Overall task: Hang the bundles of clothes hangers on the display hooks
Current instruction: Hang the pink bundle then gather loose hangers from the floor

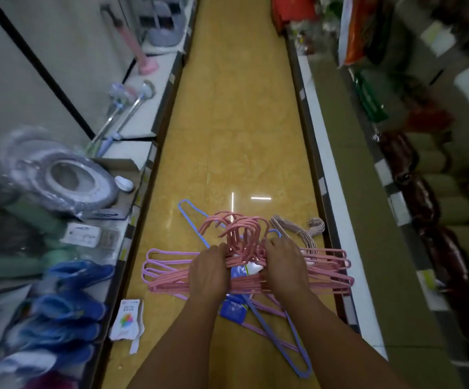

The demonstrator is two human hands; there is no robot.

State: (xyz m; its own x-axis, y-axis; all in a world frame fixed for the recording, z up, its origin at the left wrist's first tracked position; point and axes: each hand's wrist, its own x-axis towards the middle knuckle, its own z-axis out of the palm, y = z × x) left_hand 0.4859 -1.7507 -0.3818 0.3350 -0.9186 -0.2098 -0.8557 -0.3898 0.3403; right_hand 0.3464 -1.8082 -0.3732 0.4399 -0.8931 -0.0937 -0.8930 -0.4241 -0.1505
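A bundle of pink clothes hangers (168, 279) lies low over the yellow aisle floor, hooks pointing away from me. My left hand (209, 269) grips the bundle just left of the hooks. My right hand (285, 265) grips it just right of them. A blue and white label (240, 272) shows between my hands. Blue hangers (278, 335) and lilac hangers lie on the floor under the pink bundle. A beige hanger bundle (300, 230) lies beyond my right hand. No display hook is visible.
A torn paper label (126, 318) lies on the floor at the left. Left shelves hold blue slippers (70, 307), wrapped round goods (67, 178) and long-handled tools (121, 119). Right shelves carry dark and green packaged goods (429, 209). The aisle floor (236, 122) runs ahead.
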